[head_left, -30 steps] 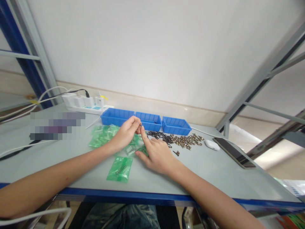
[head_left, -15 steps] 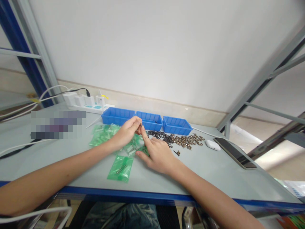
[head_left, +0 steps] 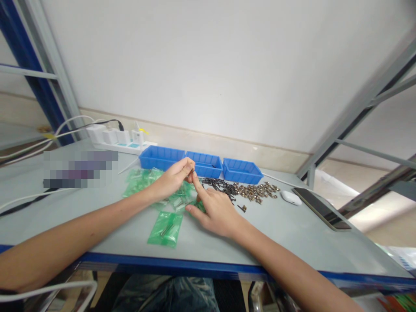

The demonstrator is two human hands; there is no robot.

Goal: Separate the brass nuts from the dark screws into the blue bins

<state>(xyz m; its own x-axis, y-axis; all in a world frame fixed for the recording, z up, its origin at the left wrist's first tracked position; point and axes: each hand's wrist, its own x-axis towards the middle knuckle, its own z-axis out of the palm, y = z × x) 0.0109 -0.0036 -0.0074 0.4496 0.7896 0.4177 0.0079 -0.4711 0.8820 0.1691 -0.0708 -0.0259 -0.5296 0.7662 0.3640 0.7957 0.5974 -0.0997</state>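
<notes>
My left hand (head_left: 177, 175) is closed in a pinch above the green bags, its fingertips around a tiny dark piece too small to make out. The stretched index finger of my right hand (head_left: 216, 210) touches that spot; its thumb is held apart and the other fingers curl under. Beneath both hands lies a pile of green plastic bags (head_left: 134, 184). Closer to the front edge, one flat green bag (head_left: 165, 229) shows slim metal pins inside. To the right are black screws (head_left: 224, 187) and a heap of brass-coloured metal fittings (head_left: 256, 191).
Behind the hands stand three blue bins, the left bin (head_left: 159, 157), middle bin (head_left: 204, 167) and right bin (head_left: 242, 172). A white earbud case (head_left: 291, 198) and a phone (head_left: 320, 209) lie at right. A power strip (head_left: 126, 147) with plugs and cables sits back left.
Both hands keep nearly the same pose, fingertips together. The whole view has shifted very slightly; nothing on the table has visibly moved.
</notes>
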